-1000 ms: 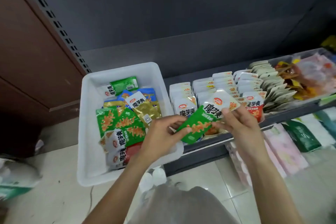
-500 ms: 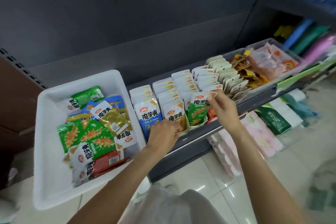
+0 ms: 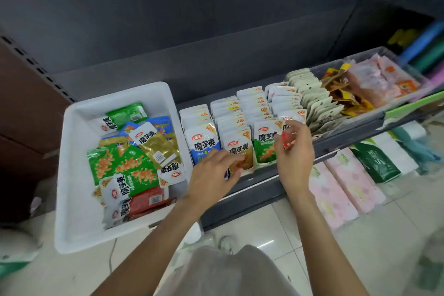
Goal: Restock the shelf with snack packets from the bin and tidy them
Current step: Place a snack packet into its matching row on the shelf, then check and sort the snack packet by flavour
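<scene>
Many snack packets (image 3: pixel 134 166) in bin (image 3: pixel 79 228)

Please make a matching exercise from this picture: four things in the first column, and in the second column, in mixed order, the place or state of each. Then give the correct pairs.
Column 1
1. white bin
2. green packet
3. left hand
4. pink packs

Column 2
A. on the floor below the shelf
B. left of the shelf rows, holds loose packets
C. front of a shelf row, upright
D. fingers on the brown packet

Pairs: 1-B, 2-C, 3-D, 4-A
</scene>
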Demonstrator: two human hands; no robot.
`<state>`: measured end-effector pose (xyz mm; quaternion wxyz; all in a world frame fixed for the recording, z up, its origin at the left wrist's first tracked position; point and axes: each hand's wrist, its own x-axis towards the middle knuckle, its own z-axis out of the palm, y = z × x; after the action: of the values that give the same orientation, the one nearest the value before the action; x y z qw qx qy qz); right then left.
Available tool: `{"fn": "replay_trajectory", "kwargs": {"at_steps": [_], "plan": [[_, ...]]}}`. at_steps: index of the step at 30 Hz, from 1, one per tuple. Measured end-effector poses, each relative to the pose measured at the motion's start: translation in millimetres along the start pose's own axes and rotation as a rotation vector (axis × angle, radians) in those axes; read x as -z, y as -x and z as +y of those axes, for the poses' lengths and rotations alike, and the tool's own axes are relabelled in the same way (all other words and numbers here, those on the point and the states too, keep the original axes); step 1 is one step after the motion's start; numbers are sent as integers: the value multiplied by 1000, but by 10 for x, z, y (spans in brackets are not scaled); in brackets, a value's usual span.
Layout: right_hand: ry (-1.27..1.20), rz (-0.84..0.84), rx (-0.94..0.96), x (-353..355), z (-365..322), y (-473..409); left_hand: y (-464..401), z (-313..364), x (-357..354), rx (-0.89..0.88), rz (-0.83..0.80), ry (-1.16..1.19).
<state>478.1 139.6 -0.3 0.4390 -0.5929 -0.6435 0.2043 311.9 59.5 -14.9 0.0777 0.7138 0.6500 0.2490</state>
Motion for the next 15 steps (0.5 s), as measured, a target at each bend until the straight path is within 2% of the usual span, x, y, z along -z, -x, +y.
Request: {"fn": "replay_trajectory", "kwargs": {"at_steps": [3,6,8,10,12,15], "plan": [[-141,-120,118,-14,-275,288,228,-146,269,44,316,105],[-224,-373,217,-212,-569,484,534,-464,609,220,467,103],[-217,-579,318,-436,-765,578,762,-807,759,367,402,48],[-167,-793,421,-708,-955,686,976,-1209,808,554,196,-36],[-52,-936,524,-1008,-1121,785,1126,-1518,804,699,-23,-123],[180,-1054,567,-1497,-1277,859,1151,-1713,787,712,-169,-168]]}}
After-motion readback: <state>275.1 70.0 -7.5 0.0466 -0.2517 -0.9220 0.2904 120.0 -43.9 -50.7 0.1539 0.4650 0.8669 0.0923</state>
